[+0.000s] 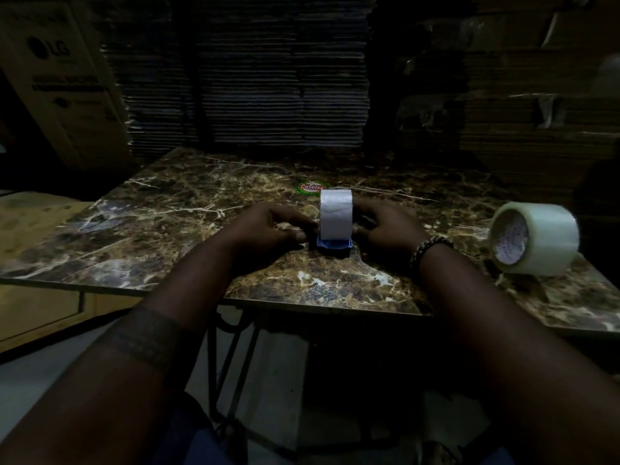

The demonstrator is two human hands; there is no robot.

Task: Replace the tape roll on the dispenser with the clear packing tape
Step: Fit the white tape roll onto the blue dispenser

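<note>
A blue tape dispenser (333,245) stands upright in the middle of the marble table (161,209), with a white tape roll (335,214) mounted on it. My left hand (268,229) rests against the dispenser's left side, thumb and fingertips touching its base and the roll's edge. Against the right side of the roll lies my right hand (385,224), its fingers curled around it; a beaded bracelet circles that wrist. The clear packing tape roll (533,238) lies on its side at the table's right edge, apart from both hands.
A round red and green sticker (312,188) is on the table just behind the dispenser. Stacks of flattened cardboard (248,78) rise behind the table. A printed carton (60,82) stands at the back left, a wooden board (37,216) at left.
</note>
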